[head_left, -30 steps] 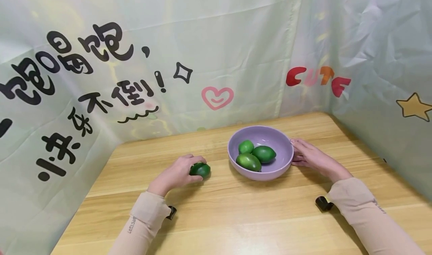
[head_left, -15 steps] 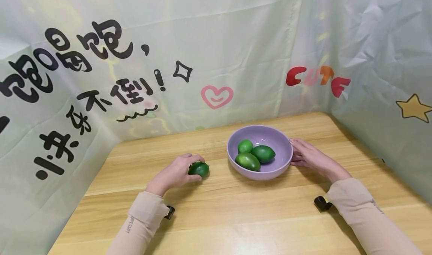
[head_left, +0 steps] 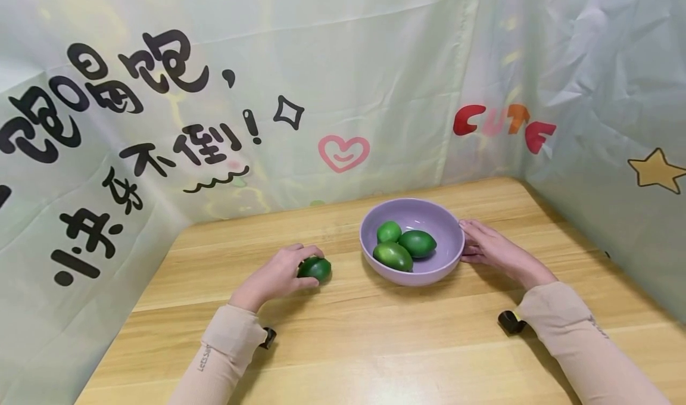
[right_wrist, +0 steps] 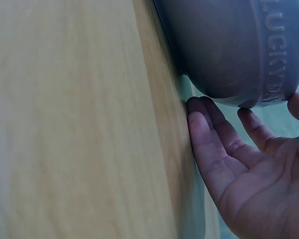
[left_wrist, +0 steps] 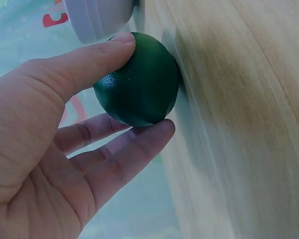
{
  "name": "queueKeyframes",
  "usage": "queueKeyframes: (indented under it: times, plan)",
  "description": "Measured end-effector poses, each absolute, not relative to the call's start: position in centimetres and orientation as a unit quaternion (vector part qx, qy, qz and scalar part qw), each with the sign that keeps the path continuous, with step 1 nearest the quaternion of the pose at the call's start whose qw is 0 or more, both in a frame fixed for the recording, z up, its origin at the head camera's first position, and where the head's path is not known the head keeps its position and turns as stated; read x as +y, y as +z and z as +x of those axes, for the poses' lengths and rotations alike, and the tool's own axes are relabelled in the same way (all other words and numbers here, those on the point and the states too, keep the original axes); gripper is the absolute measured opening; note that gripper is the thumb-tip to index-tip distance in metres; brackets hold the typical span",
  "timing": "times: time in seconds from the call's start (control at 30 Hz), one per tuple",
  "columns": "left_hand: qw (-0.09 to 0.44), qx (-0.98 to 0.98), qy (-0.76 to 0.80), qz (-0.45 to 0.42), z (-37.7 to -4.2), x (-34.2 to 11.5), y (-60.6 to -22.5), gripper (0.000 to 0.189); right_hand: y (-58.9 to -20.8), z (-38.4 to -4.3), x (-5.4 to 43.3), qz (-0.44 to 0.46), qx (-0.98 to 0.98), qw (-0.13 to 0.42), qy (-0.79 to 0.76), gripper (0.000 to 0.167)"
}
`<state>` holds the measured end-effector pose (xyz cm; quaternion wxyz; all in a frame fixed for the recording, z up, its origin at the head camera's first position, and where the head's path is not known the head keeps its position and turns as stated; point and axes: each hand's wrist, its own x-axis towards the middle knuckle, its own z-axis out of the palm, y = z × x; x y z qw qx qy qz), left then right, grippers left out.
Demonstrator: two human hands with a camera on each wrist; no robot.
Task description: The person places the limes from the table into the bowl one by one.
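My left hand [head_left: 280, 275] pinches a dark green lime [head_left: 315, 269] between thumb and fingers, low over the table, left of the bowl. In the left wrist view the thumb [left_wrist: 94, 64] lies across the lime's upper side, with fingertips against its underside. A purple bowl [head_left: 447, 238] stands upright on the table. Inside it lie a small round light-green lime [head_left: 389, 232], a dark green oval fruit [head_left: 418, 243] and a mottled green oval fruit [head_left: 393, 256]. With fairly straight fingers, my right hand [head_left: 495, 250] touches the bowl's right side; raised lettering shows there in the right wrist view.
The wooden table [head_left: 364, 345] runs back to a printed cloth [head_left: 375, 95] hanging behind it and along both sides. Black wrist cameras [head_left: 511, 322] sit under both cuffs, close to the tabletop.
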<state>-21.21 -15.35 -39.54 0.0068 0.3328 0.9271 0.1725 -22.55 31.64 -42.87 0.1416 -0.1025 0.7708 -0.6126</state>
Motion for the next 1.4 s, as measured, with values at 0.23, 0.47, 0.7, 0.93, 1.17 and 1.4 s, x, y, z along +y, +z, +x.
queueKeyframes:
  times: [0.23, 0.47, 0.7, 0.93, 1.17, 1.4]
  plan:
    - [0.010, 0.927, 0.174, 0.332, -21.1, -15.4, -39.4, 0.048, -43.0, -22.6, 31.7, -0.102, 0.769, 0.142, -0.614, 0.064]
    - [0.005, 0.926, 0.178, 0.334, -21.2, -15.5, -39.5, 0.048, -42.7, -22.5, 31.8, -0.107, 0.775, 0.139, -0.607, 0.067]
    - [0.001, 0.923, 0.178, 0.341, -21.3, -15.6, -39.7, 0.049, -42.6, -22.5, 31.9, -0.106, 0.774, 0.136, -0.609, 0.064]
    - [0.018, 0.924, 0.181, 0.337, -21.5, -15.8, -39.6, 0.046, -42.5, -22.4, 31.8, -0.110, 0.775, 0.134, -0.607, 0.061]
    - [0.049, 0.927, 0.187, 0.322, -21.7, -15.7, -39.3, 0.044, -42.6, -22.4, 31.7, -0.111, 0.776, 0.136, -0.606, 0.062]
    - [0.055, 0.929, 0.186, 0.316, -22.1, -15.7, -39.1, 0.043, -42.8, -22.5, 31.7, -0.111, 0.774, 0.135, -0.608, 0.063]
